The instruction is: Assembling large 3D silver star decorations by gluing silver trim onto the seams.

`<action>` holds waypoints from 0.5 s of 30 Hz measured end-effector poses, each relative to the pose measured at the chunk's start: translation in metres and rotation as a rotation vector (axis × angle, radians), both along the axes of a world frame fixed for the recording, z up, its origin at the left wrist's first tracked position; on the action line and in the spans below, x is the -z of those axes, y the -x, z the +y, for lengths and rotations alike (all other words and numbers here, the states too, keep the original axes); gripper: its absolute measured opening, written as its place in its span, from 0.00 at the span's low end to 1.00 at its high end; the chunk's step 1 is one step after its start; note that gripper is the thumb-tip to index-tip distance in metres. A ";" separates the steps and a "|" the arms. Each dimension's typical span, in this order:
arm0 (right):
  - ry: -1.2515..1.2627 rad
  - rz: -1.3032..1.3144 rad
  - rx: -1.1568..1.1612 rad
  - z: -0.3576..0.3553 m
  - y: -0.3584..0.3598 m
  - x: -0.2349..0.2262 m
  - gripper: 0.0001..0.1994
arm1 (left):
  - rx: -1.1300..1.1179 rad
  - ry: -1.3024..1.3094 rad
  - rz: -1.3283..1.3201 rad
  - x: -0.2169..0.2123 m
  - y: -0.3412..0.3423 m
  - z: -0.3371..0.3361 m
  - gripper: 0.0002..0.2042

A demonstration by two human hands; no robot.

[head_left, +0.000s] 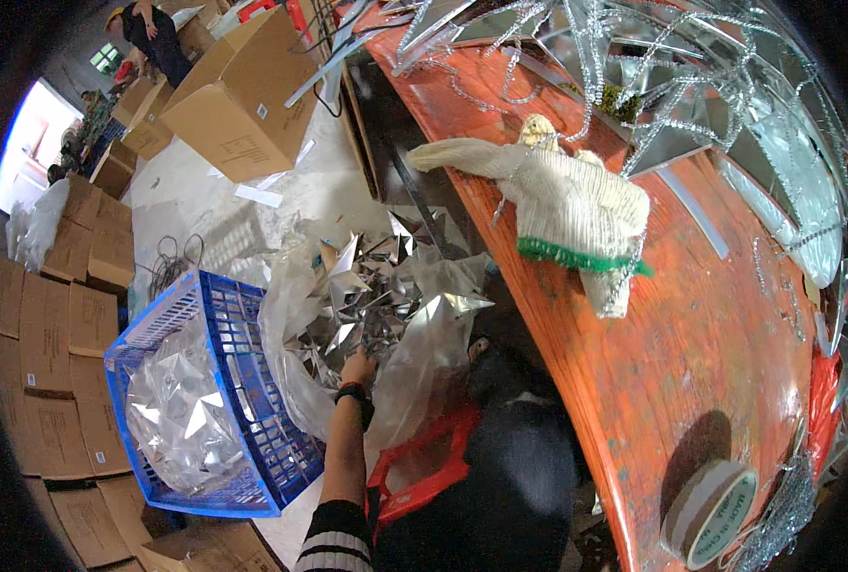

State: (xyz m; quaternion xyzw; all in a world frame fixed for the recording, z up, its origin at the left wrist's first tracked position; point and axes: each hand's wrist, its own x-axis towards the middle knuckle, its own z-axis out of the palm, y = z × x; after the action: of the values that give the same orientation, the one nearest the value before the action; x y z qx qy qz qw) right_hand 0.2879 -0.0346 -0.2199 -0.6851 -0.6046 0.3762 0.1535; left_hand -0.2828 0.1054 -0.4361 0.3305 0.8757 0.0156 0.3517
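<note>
My left hand (357, 367) reaches down into a clear plastic bag (286, 329) on the floor. The bag is full of shiny silver star ornaments (376, 296), and my fingertips are partly hidden among them. Whether the fingers are closed on a star cannot be made out. A black band circles the wrist, below a dark striped sleeve. My right hand is out of view. Just left of the bag, a tilted blue plastic crate (276, 400) holds another clear bag of silver stars (191, 419).
An orange wooden table (634, 362) bears white knitted gloves (586, 200), a tape roll (710, 515) and silver tinsel (595, 67). A red stool (443, 458) stands by my legs. Cardboard boxes (43, 334) line the left; a large carton (243, 95) and people (157, 43) are farther back.
</note>
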 end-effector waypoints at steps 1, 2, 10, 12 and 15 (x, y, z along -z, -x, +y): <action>0.005 -0.003 -0.005 0.004 0.001 0.002 0.14 | 0.053 0.011 0.032 0.003 0.004 0.000 0.25; 0.011 -0.006 -0.010 0.008 0.003 0.004 0.14 | 0.106 0.023 0.065 0.006 0.008 -0.001 0.23; 0.060 -0.045 -0.021 0.012 0.008 0.014 0.14 | 0.143 -0.179 0.008 0.019 0.028 -0.002 0.14; 0.065 -0.061 -0.018 0.010 0.010 0.014 0.14 | 0.162 -0.201 0.042 0.022 0.026 0.000 0.14; 0.058 -0.097 -0.017 0.014 0.007 0.016 0.14 | 0.061 -0.113 0.095 0.030 0.016 0.002 0.15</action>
State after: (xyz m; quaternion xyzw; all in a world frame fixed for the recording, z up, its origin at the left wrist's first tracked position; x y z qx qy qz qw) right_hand 0.2812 -0.0208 -0.2362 -0.7016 -0.6057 0.3613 0.1011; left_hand -0.2990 0.1078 -0.4660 0.3768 0.8785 0.0387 0.2911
